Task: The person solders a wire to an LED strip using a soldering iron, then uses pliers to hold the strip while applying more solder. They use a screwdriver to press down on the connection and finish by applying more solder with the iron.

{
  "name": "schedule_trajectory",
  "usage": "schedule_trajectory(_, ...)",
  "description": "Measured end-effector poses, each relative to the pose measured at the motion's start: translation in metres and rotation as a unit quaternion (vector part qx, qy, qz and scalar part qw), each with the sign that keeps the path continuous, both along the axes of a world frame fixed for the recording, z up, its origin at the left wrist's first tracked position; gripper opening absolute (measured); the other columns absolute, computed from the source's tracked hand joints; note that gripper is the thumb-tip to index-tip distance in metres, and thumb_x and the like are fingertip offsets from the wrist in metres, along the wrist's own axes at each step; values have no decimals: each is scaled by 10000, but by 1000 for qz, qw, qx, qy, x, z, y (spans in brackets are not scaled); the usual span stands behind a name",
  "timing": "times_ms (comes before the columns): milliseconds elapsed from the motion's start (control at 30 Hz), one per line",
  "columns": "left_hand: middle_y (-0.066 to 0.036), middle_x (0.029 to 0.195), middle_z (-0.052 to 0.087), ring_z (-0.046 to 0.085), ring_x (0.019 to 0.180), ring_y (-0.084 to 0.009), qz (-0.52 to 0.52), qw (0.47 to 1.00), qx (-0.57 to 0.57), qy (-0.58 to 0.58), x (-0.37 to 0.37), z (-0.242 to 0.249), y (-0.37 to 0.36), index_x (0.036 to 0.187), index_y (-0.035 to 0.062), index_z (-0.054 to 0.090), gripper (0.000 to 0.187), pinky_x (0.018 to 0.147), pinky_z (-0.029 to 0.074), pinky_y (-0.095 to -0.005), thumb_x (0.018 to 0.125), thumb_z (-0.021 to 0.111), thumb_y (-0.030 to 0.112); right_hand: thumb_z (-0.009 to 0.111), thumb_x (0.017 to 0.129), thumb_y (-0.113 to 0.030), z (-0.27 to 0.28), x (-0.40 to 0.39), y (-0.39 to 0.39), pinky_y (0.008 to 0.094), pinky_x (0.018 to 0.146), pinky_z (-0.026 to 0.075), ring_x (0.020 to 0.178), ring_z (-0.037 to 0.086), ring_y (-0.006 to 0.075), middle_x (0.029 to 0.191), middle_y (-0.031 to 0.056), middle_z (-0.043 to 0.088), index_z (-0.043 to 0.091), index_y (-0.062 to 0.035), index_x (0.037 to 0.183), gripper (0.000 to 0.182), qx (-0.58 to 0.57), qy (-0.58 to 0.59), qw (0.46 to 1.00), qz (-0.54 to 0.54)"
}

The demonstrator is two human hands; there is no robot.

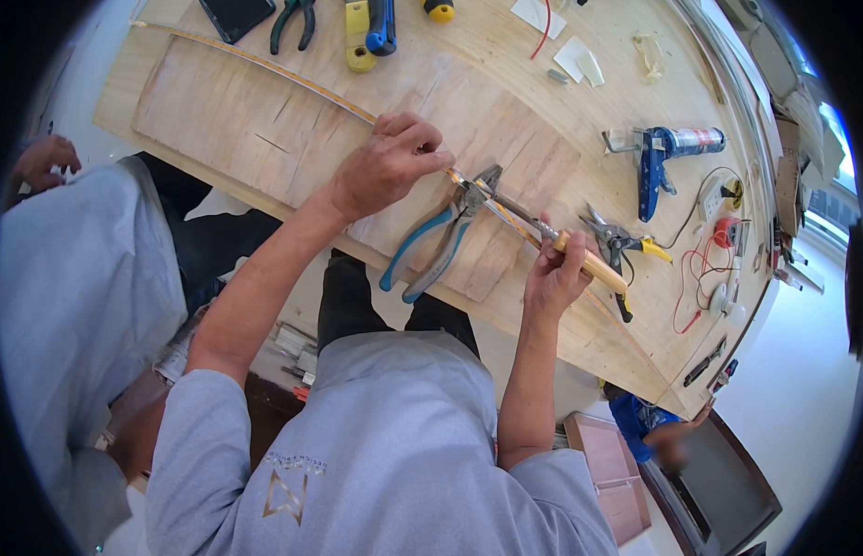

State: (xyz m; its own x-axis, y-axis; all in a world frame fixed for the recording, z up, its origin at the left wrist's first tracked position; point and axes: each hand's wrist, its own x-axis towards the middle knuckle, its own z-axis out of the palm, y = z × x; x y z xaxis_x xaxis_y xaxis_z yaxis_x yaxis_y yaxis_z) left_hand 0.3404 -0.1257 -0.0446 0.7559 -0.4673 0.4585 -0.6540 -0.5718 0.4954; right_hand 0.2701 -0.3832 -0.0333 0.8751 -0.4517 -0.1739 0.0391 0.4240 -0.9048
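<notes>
My left hand [390,162] pinches a long thin strip [297,80] with a yellow-orange face that runs diagonally over the wooden board [218,107]. My right hand [557,273] is closed round a tool with a light wooden handle [594,267], and its metal shaft points toward my left hand, along the strip. Between the hands, pliers with blue-grey handles [441,246] lie on the board, their jaws at the strip and the shaft's tip. Whether the jaws touch the strip I cannot tell.
Yellow-handled snips [621,243] lie right of my right hand, beyond them a blue caulking gun [668,153] and red wires [696,278]. A phone [237,17] and dark pliers [293,23] are at the top left. A co-worker [88,269] stands at left; another person [635,422] is lower right.
</notes>
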Motion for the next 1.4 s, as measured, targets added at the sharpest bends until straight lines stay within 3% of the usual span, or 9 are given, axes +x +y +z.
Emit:
schedule_trajectory(867,-33,853,525,520,896,-218,7,1000,4,5,1,0,-2,894,94,645,207,814,386,-332,716,589,4,547,907,-96,0,1,0,493,939,475,448,380,79,585,17,431,467,-73,790,144,-14,9,1000,2)
schedule_trajectory(1400,-32,834,525,529,876,-215,7,1000,11,8,2,1,-1,883,87,639,176,800,393,-332,725,620,13,542,908,-92,-1,1,-1,521,953,459,467,401,84,591,21,442,465,-69,798,137,-17,4,1000,7)
